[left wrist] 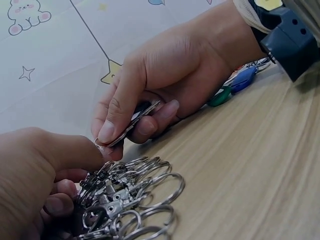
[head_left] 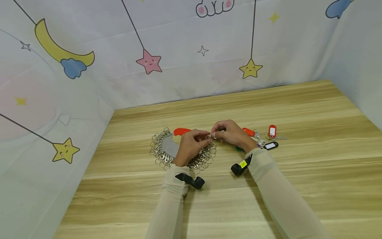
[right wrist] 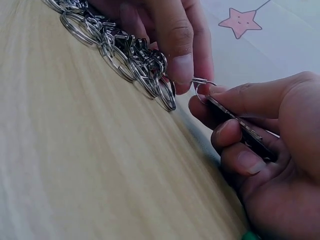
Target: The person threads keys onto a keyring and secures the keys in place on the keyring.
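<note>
My left hand (head_left: pixel 191 146) is over the right part of a round fan of metal key rings (head_left: pixel 161 162), set around a grey plate (head_left: pixel 170 146) with a red handle (head_left: pixel 181 131). Between its thumb and forefinger it pinches a small metal ring (right wrist: pixel 201 81). My right hand (head_left: pixel 231 132) faces it and holds a dark key tag (right wrist: pixel 257 145) with a thin metal piece, probably a key, lying along it. A thin wire loop (right wrist: pixel 199 93) at the tag's end meets the pinched ring. Whether the two are linked, I cannot tell.
Right of my right hand lie a red key tag (head_left: pixel 272 130), a black one (head_left: pixel 271 145) and an orange-red one (head_left: pixel 248 131), with keys among them. Green (left wrist: pixel 220 96) and blue tags (left wrist: pixel 243 79) sit beside its wrist. A printed cloth wall (head_left: pixel 185 83) backs the wooden table (head_left: pixel 221 212).
</note>
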`<action>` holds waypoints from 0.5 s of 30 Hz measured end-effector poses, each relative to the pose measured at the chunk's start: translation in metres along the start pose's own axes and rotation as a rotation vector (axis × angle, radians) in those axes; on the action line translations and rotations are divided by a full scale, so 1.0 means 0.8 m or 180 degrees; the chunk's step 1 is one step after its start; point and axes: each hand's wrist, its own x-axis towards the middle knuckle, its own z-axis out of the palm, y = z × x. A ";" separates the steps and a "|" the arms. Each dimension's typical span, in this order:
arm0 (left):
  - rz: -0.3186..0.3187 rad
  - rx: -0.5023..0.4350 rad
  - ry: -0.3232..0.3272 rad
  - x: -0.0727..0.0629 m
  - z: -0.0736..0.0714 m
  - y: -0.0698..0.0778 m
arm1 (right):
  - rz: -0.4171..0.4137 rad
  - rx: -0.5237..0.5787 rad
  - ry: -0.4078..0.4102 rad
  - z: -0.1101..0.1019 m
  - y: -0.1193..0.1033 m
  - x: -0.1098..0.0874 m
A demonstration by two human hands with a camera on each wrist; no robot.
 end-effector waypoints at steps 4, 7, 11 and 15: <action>-0.0051 -0.0060 -0.0037 0.000 -0.001 0.001 | -0.0025 -0.0026 0.0043 0.000 0.000 0.000; -0.0065 -0.0074 -0.0048 0.000 -0.001 0.002 | -0.0035 -0.0035 0.0029 0.000 0.000 0.001; -0.0058 -0.0071 -0.0051 -0.001 -0.002 0.002 | -0.0028 -0.0014 -0.0005 -0.001 0.001 0.001; -0.0029 -0.0097 -0.0076 -0.001 -0.003 0.001 | -0.0019 0.0033 -0.0001 -0.002 0.000 0.001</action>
